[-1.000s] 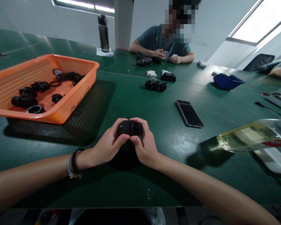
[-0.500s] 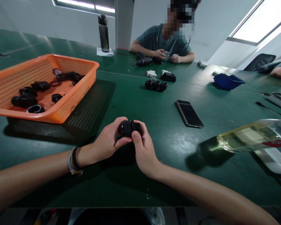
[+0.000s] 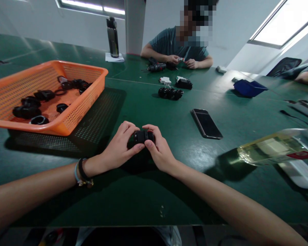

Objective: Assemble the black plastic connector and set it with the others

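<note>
Between both hands sits a small black ribbed part (image 3: 141, 136), cylinder-like, with a raised band round it; its exact kind I cannot make out. My left hand (image 3: 120, 145) grips its left end with thumb and fingers. On the right end, my right hand (image 3: 159, 150) has its thumb in front and its fingers curled over the top. The hands hold the part low over the green table (image 3: 113, 201); whether it touches the surface is hidden. An orange basket (image 3: 63, 128) with several black parts (image 3: 28, 109) stands to the left of my hands.
A phone (image 3: 207, 124) lies right of my hands, near a bottle of yellowish liquid (image 3: 274, 147). Farther back are a row of black round parts (image 3: 170, 93), a blue bin (image 3: 248, 88), a power drill (image 3: 156, 66) and a dark bottle (image 3: 113, 39). Opposite sits a person (image 3: 166, 42) handling a small item.
My hands have shifted slightly away from me with the black part, which appears lower against the table. The fingers of my left hand arch higher. Across the table, the person's small item has turned.
</note>
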### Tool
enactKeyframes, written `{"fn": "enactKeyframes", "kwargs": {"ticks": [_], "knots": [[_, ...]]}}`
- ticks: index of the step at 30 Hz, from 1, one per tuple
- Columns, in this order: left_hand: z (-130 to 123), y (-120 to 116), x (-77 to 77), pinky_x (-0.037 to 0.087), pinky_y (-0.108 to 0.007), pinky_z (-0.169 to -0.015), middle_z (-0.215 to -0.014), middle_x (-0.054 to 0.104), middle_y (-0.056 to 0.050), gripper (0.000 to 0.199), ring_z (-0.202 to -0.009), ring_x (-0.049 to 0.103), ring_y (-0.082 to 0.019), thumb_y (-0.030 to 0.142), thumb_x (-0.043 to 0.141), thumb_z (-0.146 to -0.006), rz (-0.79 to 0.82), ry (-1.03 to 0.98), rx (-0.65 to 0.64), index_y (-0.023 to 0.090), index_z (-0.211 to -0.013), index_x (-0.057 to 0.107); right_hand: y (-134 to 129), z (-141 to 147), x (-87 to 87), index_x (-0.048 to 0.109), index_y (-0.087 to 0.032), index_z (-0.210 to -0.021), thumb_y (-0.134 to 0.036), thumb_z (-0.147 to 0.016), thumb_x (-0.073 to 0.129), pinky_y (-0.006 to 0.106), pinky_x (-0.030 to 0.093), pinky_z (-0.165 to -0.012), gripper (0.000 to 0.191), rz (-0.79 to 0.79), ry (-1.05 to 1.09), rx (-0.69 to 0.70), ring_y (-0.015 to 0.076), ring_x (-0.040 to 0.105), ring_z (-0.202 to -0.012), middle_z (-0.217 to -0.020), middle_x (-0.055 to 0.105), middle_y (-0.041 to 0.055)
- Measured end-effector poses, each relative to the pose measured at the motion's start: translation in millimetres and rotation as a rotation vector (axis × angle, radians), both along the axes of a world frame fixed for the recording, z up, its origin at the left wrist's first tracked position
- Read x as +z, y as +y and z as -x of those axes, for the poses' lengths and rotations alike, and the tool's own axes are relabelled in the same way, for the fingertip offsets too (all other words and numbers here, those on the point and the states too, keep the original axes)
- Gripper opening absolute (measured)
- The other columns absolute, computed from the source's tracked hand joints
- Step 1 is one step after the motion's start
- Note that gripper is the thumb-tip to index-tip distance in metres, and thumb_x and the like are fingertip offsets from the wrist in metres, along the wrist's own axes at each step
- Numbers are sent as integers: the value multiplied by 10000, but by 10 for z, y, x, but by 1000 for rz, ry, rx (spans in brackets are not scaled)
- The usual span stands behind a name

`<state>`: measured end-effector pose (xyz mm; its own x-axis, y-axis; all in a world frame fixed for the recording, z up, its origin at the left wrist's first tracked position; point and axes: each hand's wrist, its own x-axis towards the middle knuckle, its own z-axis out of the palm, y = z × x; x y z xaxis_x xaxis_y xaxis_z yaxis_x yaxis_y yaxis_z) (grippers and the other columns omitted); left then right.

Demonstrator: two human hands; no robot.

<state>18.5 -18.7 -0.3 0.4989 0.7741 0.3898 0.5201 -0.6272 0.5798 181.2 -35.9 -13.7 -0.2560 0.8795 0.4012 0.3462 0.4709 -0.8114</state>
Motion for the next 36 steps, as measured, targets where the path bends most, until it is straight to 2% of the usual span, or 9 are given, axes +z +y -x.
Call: {"fn": "enactKeyframes", "kwargs": {"ticks": [3,5,8,11,17,22,25,32,36], "knots": [[9,-7,-10,414,-345,-802,-920,492,-55,400,-883,471,-205,510,402,-828,78,-60,-22,149,-983,482,95,-84,-1,405,-197,-1130,-580,-854,310,351,480,-769,481,-220,-150,95,201,577,-916,-1038,580,93],[10,-23,-5,420,-326,-770,-917,509,-47,401,-842,495,-193,496,404,-825,163,-93,-45,149,-1016,466,135,-116,-13,398,-201,-1138,-565,-856,334,355,487,-791,465,-320,-222,125,204,583,-936,-1048,589,98],[2,-53,15,424,-290,-705,-872,525,-29,376,-770,513,-173,465,396,-829,270,-122,-87,146,-1021,447,160,-138,-33,379,-198,-1153,-575,-843,358,350,506,-772,488,-396,-275,117,203,601,-910,-1029,603,102],[-6,-72,24,424,-273,-692,-867,528,-27,362,-774,519,-169,445,394,-834,309,-151,-114,141,-1028,432,157,-141,-39,375,-200,-1149,-588,-838,348,346,513,-768,497,-423,-276,89,202,607,-918,-1036,606,105],[-18,-78,2,429,-273,-728,-911,537,-39,372,-817,525,-168,468,393,-844,318,-215,-129,152,-1036,431,110,-111,-25,406,-202,-1118,-589,-843,332,361,504,-772,481,-364,-213,64,208,603,-915,-1025,605,102],[-43,-105,18,431,-258,-611,-694,522,12,460,-629,520,-142,570,363,-831,423,-262,-138,154,-1019,424,49,-61,-10,429,-222,-1094,-592,-843,324,372,489,-778,459,-255,-122,34,212,594,-908,-1009,597,91],[-58,-129,36,426,-248,-583,-644,501,29,475,-587,509,-131,592,361,-824,453,-288,-138,156,-1006,420,26,-41,-8,441,-224,-1086,-616,-828,325,372,486,-762,484,-206,-98,20,212,592,-873,-991,595,88],[-66,-177,14,421,-243,-592,-675,439,34,453,-570,453,-107,582,354,-839,417,-340,-81,157,-977,431,-36,39,-3,438,-215,-1067,-601,-834,329,347,484,-744,463,-153,-20,-33,195,588,-830,-970,582,82],[-61,-189,18,441,-258,-661,-790,490,-11,474,-687,493,-133,593,357,-832,357,-354,-53,153,-980,450,-88,104,7,420,-209,-1057,-590,-841,324,347,489,-722,448,-103,43,-60,187,585,-804,-942,576,74]]}}
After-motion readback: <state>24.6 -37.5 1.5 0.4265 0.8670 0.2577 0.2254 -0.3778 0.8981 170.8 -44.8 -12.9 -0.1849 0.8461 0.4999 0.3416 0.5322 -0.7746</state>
